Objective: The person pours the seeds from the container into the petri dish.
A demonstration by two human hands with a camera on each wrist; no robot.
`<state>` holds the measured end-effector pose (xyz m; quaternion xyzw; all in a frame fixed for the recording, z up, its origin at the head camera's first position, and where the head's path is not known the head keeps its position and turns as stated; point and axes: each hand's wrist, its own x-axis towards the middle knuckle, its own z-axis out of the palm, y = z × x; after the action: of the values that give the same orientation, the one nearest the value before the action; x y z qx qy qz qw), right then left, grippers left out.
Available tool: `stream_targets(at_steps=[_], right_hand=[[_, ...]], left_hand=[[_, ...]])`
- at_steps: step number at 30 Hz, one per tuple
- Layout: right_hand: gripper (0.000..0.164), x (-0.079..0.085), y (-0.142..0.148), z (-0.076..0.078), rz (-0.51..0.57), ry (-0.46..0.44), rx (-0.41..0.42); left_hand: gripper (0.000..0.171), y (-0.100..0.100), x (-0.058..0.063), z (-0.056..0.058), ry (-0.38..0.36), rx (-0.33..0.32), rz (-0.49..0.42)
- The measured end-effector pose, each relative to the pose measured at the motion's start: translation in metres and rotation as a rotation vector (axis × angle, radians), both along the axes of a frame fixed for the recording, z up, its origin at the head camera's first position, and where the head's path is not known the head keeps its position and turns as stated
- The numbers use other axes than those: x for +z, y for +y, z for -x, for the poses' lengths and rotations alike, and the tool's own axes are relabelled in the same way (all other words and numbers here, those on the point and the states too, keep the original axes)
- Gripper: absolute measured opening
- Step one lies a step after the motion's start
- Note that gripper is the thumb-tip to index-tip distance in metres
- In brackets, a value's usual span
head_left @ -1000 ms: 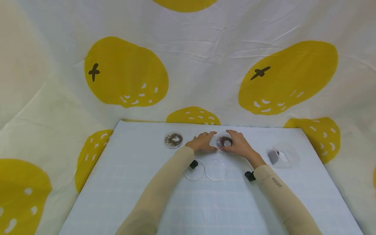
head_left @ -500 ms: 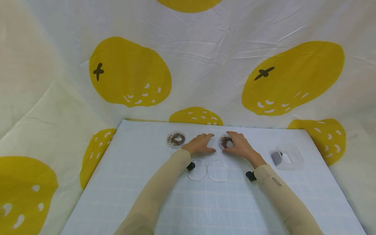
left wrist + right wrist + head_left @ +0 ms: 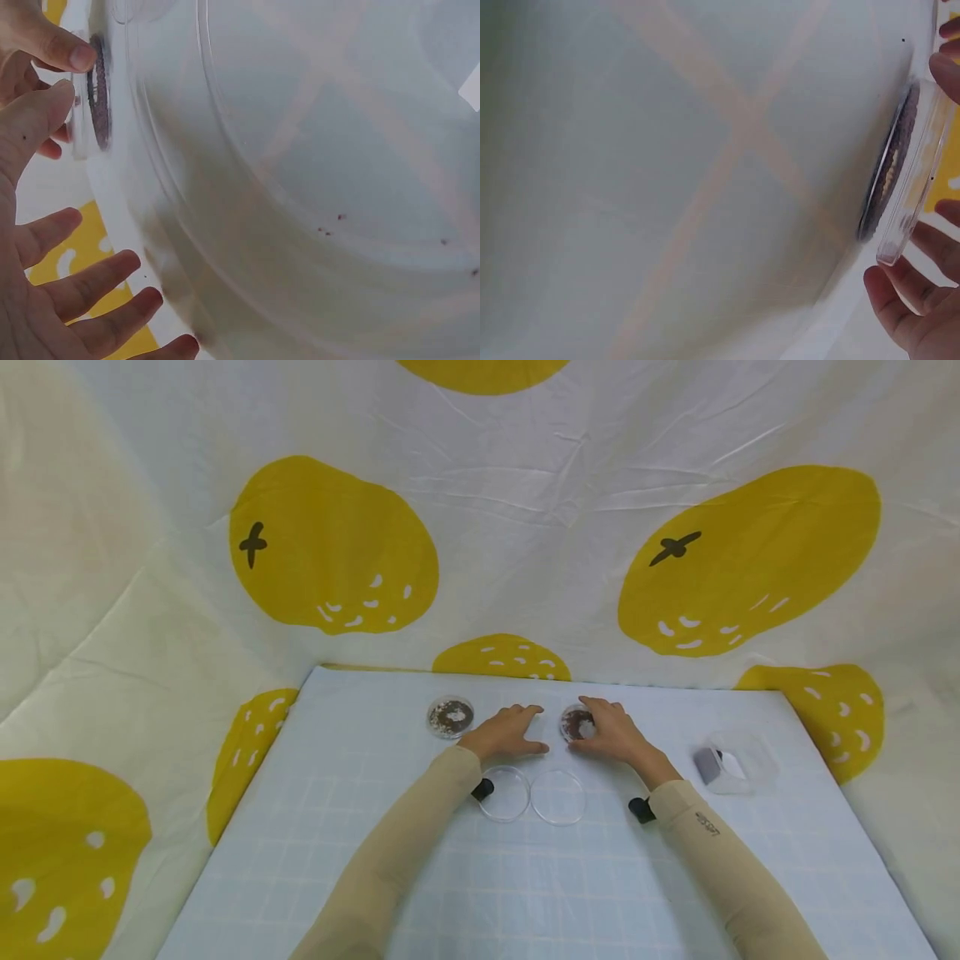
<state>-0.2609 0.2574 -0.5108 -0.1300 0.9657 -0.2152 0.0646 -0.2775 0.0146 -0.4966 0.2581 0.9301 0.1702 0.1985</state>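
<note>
My right hand (image 3: 615, 732) curves round a clear petri dish (image 3: 575, 724) at the back of the table, thumb on the near side and fingers on the far side. Dark brown bits with some pale ones lie in a ring in it. In the right wrist view this dish (image 3: 895, 165) shows side-on, my fingertips right at its rim. To its left, my left hand (image 3: 504, 732) has its fingers spread and holds nothing. The left wrist view shows those fingers (image 3: 97, 283) apart, with the thumb overlapping the dish. A second filled petri dish (image 3: 450, 717) sits left of my left hand.
Two clear round lids (image 3: 558, 797) lie side by side in front of the hands. A clear plastic container (image 3: 742, 764) with a grey and white piece stands to the right. Behind the table (image 3: 360, 877) hangs a patterned cloth (image 3: 525, 552).
My left hand has drawn away from the right dish, a little to the left and towards me. The right hand stays at its dish. The head view has shifted slightly.
</note>
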Motion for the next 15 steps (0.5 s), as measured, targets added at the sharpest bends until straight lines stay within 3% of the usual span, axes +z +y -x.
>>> stream_targets(at_steps=[7, 15], right_hand=[[0.095, -0.001, -0.001, 0.000, 0.008, -0.047, -0.024], [0.094, 0.003, -0.001, -0.005, 0.020, -0.037, -0.037]], left_hand=[[0.080, -0.010, 0.007, -0.008, 0.004, 0.018, -0.032], [0.081, -0.033, 0.006, -0.020, 0.082, -0.002, -0.102]])
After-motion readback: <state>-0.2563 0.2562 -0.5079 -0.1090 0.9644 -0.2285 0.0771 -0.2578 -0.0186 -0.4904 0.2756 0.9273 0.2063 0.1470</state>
